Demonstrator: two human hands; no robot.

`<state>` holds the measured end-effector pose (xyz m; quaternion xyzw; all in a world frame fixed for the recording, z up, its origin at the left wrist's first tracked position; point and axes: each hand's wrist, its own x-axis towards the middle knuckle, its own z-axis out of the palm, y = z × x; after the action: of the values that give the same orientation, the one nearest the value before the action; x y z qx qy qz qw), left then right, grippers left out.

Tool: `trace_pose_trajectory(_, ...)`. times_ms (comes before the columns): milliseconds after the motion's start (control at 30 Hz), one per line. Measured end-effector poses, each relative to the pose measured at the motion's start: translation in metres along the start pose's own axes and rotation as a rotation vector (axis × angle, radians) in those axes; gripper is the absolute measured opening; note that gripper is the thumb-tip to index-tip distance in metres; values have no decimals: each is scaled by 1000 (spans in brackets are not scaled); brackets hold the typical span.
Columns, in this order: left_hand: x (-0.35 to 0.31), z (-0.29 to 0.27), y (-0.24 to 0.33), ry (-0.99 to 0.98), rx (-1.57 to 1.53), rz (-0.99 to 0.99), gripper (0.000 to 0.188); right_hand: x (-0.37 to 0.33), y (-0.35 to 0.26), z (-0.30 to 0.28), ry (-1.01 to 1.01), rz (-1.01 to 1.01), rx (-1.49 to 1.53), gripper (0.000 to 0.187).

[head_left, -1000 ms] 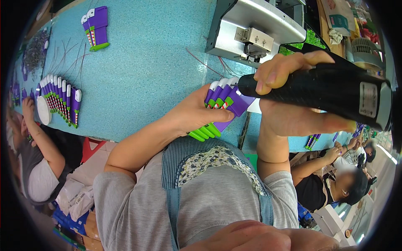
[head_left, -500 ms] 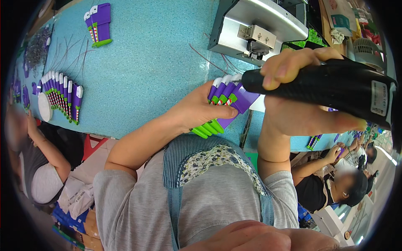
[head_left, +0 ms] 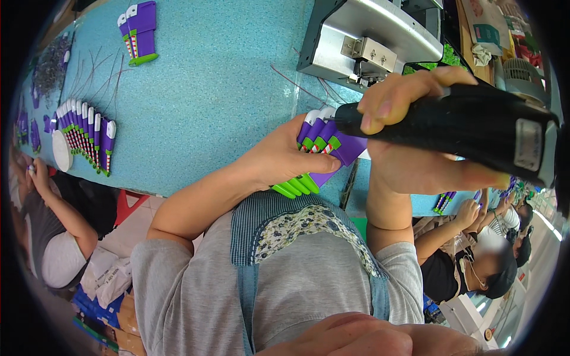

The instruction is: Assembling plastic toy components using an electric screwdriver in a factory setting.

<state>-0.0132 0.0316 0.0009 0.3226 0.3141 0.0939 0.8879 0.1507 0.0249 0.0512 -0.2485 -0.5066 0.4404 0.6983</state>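
In my left hand (head_left: 279, 151) is a fanned stack of purple plastic pieces (head_left: 349, 149) with white tips, green ends and red-and-white striped parts. My thumb presses on top of the stack; the other fingers are mostly hidden beneath it. My right hand (head_left: 415, 163) is wrapped round a black electric screwdriver (head_left: 475, 124), held nearly level. Its nose points left, and the thin bit reaches the white tips of the stack. Whether the bit sits in a screw is too small to tell.
A metal machine (head_left: 368, 44) stands at the back of the blue table (head_left: 219, 77). A row of similar pieces (head_left: 89, 133) lies at left by a round white lid (head_left: 62, 151), with another small group (head_left: 141, 32) farther back. Co-workers sit at both sides.
The screwdriver and my right hand have shifted slightly left, taking the bit farther along the white tips. My left hand keeps its hold, with the stack turned slightly.
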Motion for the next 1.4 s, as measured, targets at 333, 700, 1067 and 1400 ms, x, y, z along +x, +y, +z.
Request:
trace_pose_trajectory(333,4,0,-2,43,46,17,54,24,-13,-18,8,-135,-48,104)
trace_pose_trajectory(700,2,0,-1,-19,11,59,49,-9,8,17,110,36,8,102)
trace_pose_trajectory(1067,-1,0,-8,-41,17,94,56,-7,-9,19,124,22,34,96)
trace_pose_trajectory(1400,-5,7,-18,33,-89,146,55,-38,-20,8,172,-17,-143,92)
